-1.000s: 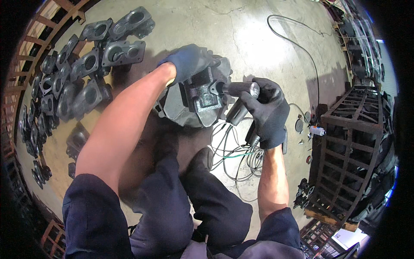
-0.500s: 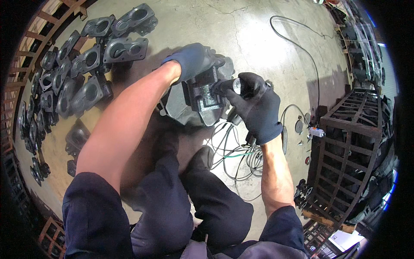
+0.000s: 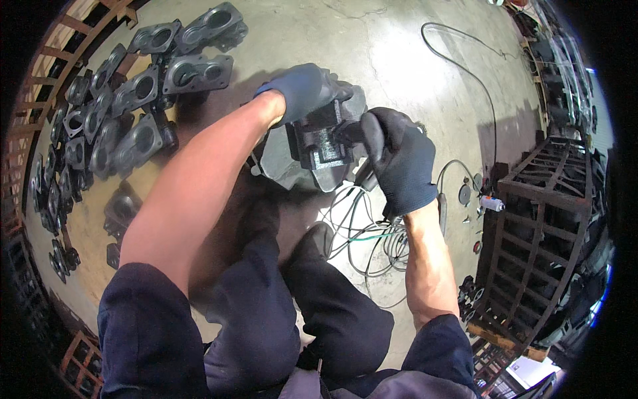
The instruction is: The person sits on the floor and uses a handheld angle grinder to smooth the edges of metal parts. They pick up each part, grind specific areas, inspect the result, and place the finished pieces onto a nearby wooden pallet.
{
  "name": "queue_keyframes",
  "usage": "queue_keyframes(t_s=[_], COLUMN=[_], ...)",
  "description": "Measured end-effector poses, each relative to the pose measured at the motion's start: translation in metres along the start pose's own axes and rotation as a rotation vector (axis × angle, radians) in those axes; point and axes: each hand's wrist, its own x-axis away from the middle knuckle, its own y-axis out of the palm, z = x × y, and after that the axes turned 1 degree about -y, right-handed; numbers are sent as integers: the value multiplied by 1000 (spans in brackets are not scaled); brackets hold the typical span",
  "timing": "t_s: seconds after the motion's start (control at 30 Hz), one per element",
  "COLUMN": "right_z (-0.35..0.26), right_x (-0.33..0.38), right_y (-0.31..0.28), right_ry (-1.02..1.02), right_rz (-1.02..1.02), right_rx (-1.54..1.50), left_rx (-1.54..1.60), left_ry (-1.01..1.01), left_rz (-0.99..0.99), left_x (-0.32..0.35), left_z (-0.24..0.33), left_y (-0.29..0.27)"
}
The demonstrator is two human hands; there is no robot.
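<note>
In front of me, above the floor, stands a dark metal block with a jaw-like shape, resembling a vise (image 3: 327, 147), on a grey plate (image 3: 279, 159). My left hand (image 3: 302, 93), in a dark blue and black glove, curls over its far side onto a dark metal part (image 3: 349, 100); the fingertips are hidden. At the block's right side is my right hand (image 3: 399, 156), in a black glove, closed with the thumb and fingers bent together. Whatever it grips is mostly covered by the glove. Below that hand a dark handle-like piece (image 3: 365, 176) slants downward.
Many flanged metal castings (image 3: 136, 90) stand at the left. Coiled cables (image 3: 382, 246) lie by my shoe, and a black cord (image 3: 490, 100) runs along the floor. At right are a dark metal rack (image 3: 531, 219), a small spray can (image 3: 492, 203) and round discs (image 3: 464, 193).
My right hand has turned, and the pale round end seen between its fingers before is now out of sight. The left hand keeps its place on the metal part. The whole view has shifted slightly.
</note>
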Motion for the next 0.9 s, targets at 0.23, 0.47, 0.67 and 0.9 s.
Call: queue_keyframes(t_s=[0.23,0.47,0.67,0.9], right_z=[6,19,-15,-8], right_x=[5,-3,-19,-20], right_y=[5,24,27,50], right_ry=[25,-4,562,499], right_rz=[53,125,150,264], right_rx=[-75,-357,-894,-837], left_rx=[51,-81,19,414], left_ry=[146,246,-36,-142], left_rz=[85,190,-3,111], left_x=[-2,-5,-7,-5], left_z=[-9,-11,-5,-4], left_y=[13,18,8,10])
